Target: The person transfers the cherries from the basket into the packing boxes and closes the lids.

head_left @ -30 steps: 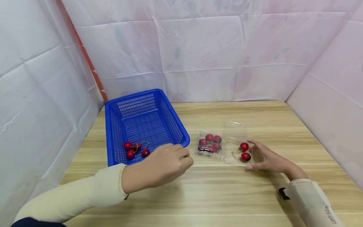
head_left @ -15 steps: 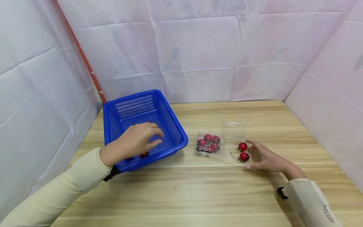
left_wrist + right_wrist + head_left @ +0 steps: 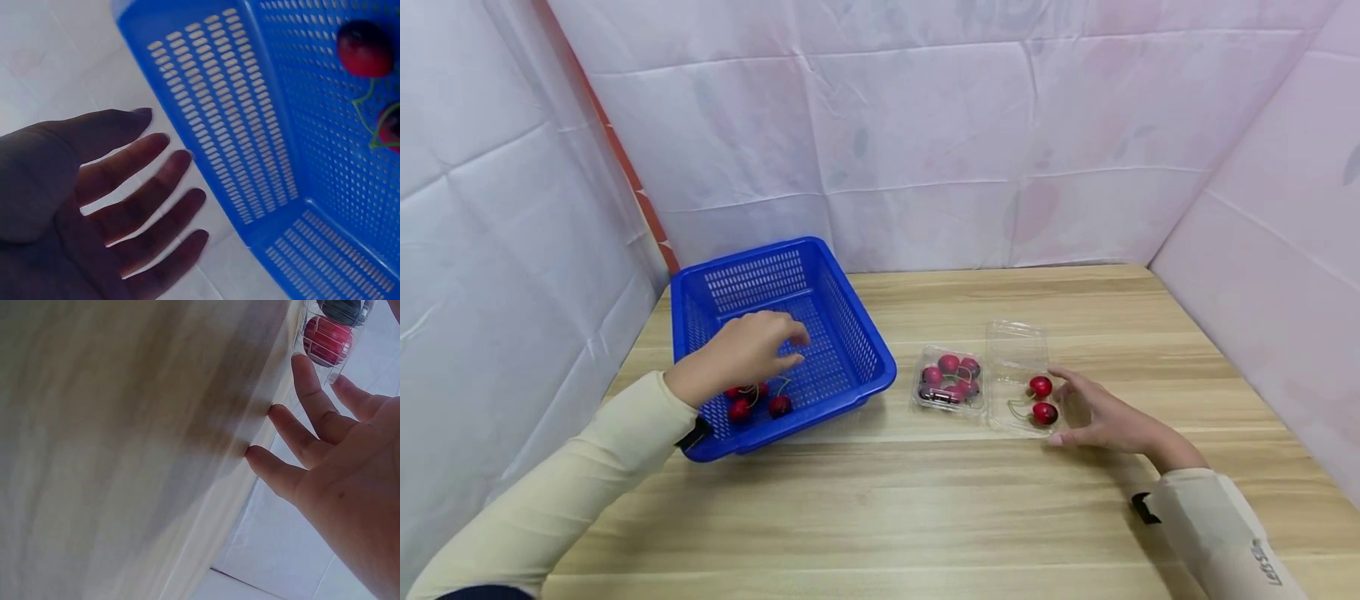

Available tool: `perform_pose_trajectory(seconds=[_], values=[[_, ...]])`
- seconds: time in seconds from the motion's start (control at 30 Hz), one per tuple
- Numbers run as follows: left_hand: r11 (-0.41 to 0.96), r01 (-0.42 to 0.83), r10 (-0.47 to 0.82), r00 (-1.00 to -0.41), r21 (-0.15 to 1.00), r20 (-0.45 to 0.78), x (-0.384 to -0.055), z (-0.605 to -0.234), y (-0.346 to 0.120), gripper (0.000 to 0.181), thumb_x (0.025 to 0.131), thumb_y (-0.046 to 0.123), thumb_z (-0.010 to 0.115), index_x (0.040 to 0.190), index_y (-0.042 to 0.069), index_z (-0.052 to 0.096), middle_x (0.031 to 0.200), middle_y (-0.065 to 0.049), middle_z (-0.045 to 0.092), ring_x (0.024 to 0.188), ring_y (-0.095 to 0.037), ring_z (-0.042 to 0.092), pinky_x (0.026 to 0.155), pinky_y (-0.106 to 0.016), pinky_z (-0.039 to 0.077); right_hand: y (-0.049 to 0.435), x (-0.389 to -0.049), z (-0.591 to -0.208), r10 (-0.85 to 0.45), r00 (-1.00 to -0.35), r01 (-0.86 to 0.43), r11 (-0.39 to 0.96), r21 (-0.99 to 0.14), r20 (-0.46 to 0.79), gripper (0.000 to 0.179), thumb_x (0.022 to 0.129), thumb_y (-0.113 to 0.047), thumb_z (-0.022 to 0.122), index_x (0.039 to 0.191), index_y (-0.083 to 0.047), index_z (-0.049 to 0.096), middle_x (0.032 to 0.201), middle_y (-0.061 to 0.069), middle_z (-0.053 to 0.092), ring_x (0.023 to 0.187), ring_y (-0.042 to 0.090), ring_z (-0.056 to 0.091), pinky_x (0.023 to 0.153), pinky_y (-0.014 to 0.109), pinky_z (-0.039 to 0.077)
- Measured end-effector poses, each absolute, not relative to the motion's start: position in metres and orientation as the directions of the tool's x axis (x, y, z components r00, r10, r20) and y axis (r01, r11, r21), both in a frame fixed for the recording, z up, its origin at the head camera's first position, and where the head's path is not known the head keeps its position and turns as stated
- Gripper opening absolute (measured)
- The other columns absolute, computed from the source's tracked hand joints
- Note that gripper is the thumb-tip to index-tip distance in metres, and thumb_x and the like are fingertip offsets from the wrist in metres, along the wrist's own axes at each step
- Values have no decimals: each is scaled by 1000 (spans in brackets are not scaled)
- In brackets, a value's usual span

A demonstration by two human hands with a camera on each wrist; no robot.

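My left hand (image 3: 741, 354) hovers over the blue plastic basket (image 3: 857, 396), its fingers loosely bent with nothing between them. In the left wrist view the same hand (image 3: 119, 194) shows spread fingers beside the basket's perforated wall (image 3: 212, 106). Beneath it in the basket lie several red cherries (image 3: 780, 406) with green stems, partly hidden by the hand. My right hand (image 3: 1101, 421) rests at the right side of an open clear plastic clamshell box (image 3: 1003, 408), fingertips at its edge. Two cherries (image 3: 1043, 413) with stems lie in that box. In the right wrist view the fingers (image 3: 312, 400) are spread around the box's edge.
Left of the open clamshell stands a second clear box (image 3: 917, 398) filled with several cherries. The raised lid (image 3: 1017, 342) of the open box points toward the back. A wooden table (image 3: 880, 517) bears everything, with white cloth walls (image 3: 925, 125) at the back and sides.
My left hand has swung left from beside the basket's front right corner to over the cherries inside. The basket's near side shifted slightly. My right hand has stayed by the open box.
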State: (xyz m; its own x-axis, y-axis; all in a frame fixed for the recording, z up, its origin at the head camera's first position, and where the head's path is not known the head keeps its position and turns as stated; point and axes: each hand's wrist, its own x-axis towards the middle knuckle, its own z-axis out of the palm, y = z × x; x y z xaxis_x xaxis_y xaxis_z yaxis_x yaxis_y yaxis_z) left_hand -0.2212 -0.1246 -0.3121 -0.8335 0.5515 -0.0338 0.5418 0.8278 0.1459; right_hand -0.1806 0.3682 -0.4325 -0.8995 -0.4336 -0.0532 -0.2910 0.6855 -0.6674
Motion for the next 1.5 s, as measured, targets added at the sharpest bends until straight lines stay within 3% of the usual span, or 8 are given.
perform_pose_trajectory(seconds=[0.27, 0.43, 0.63, 0.83, 1.1, 1.33, 1.5], values=[[844, 531, 535, -819, 79, -206, -232, -324, -128, 31, 86, 21, 71, 116, 12, 68, 117, -15, 62, 110, -36, 56, 87, -52, 50, 368, -182, -433, -442, -896, -307, 685, -661, -42, 101, 73, -26, 83, 146, 5, 21, 115, 19, 50, 114, 39, 42, 95, 67, 27], [859, 504, 506, -807, 90, -305, -237, -332, -128, 36, 87, 24, 70, 120, 8, 66, 121, -16, 63, 110, -35, 58, 88, -52, 50, 367, -182, -433, -443, -896, -320, 700, -639, -36, 100, 73, -28, 84, 145, 6, 23, 114, 17, 51, 113, 36, 44, 95, 61, 30], [863, 496, 488, -777, 90, -396, -237, -339, -127, 20, 86, 19, 71, 105, 12, 73, 109, -9, 68, 100, -28, 62, 85, -47, 51, 366, -183, -431, -437, -899, -318, 714, -624, -42, 100, 72, -31, 84, 144, 5, 24, 113, 16, 52, 113, 35, 45, 95, 55, 31], [888, 450, 430, -747, 89, -507, -237, -342, -127, 31, 81, 15, 76, 112, 14, 71, 119, -13, 64, 113, -35, 57, 91, -53, 47, 365, -182, -432, -430, -902, -319, 724, -611, -39, 100, 72, -32, 84, 144, 5, 25, 113, 18, 53, 109, 31, 47, 96, 49, 32], [893, 448, 396, -732, 44, -554, -239, -350, -128, 40, 72, 12, 82, 110, 14, 68, 114, -12, 63, 108, -34, 57, 87, -50, 50, 366, -182, -431, -436, -899, -311, 713, -628, -50, 100, 72, -29, 84, 144, 6, 24, 113, 19, 52, 111, 37, 46, 95, 58, 31], [880, 475, 398, -716, 18, -573, -243, -358, -126, 29, 71, 16, 84, 95, 16, 70, 101, -6, 66, 102, -30, 59, 86, -48, 50, 367, -183, -431, -431, -899, -288, 710, -643, -74, 101, 72, -29, 84, 145, 5, 22, 115, 21, 50, 114, 41, 43, 96, 66, 28], [903, 429, 357, -732, 15, -581, -243, -364, -122, 29, 72, 13, 84, 97, 13, 69, 98, -6, 65, 98, -28, 59, 83, -45, 52, 367, -183, -430, -430, -900, -288, 717, -635, -76, 101, 73, -30, 83, 145, 4, 22, 116, 22, 49, 114, 42, 43, 95, 67, 28]])
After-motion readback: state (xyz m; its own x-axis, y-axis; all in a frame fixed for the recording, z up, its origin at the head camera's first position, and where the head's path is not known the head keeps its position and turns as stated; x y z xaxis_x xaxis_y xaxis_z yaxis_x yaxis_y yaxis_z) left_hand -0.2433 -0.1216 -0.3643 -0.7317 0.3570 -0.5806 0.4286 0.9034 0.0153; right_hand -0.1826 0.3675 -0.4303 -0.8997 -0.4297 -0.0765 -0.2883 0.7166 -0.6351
